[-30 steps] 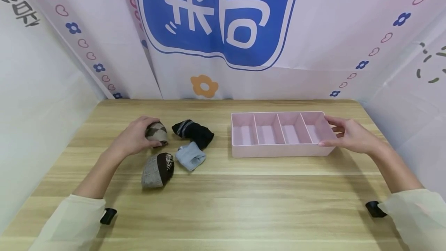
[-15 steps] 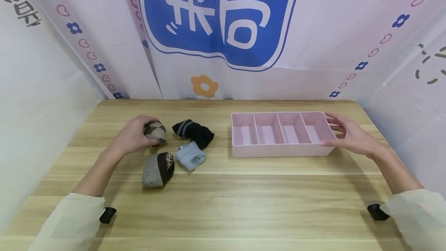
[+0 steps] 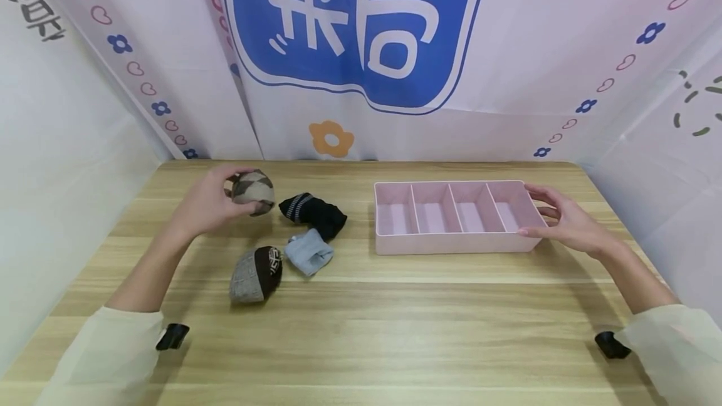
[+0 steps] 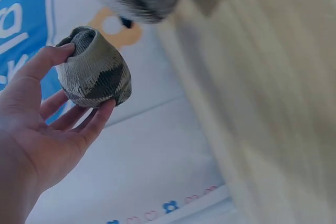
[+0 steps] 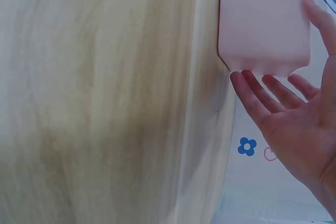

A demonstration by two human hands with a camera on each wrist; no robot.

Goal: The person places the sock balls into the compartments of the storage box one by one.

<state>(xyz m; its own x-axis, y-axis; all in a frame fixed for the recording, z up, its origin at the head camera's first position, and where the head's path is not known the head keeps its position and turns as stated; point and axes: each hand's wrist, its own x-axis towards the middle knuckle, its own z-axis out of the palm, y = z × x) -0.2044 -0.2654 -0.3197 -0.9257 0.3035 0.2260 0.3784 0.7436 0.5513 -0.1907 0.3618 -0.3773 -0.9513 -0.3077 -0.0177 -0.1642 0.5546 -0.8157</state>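
My left hand holds a rolled argyle sock in beige and brown, above the table's left side. In the left wrist view the thumb presses the opening of the sock while the fingers support its underside. My right hand grips the right end of a pink divided box, thumb at the front corner and fingers along the end wall. The right wrist view shows those fingertips against the box. Every compartment of the box is bare.
A black sock with a striped cuff, a light blue folded sock and a grey and dark brown sock lie on the wooden table, left of the box. A printed cloth hangs behind the table.
My left hand has raised the argyle sock off the table and moved slightly away from me. My right hand and the box have stayed almost still, as have the other socks.
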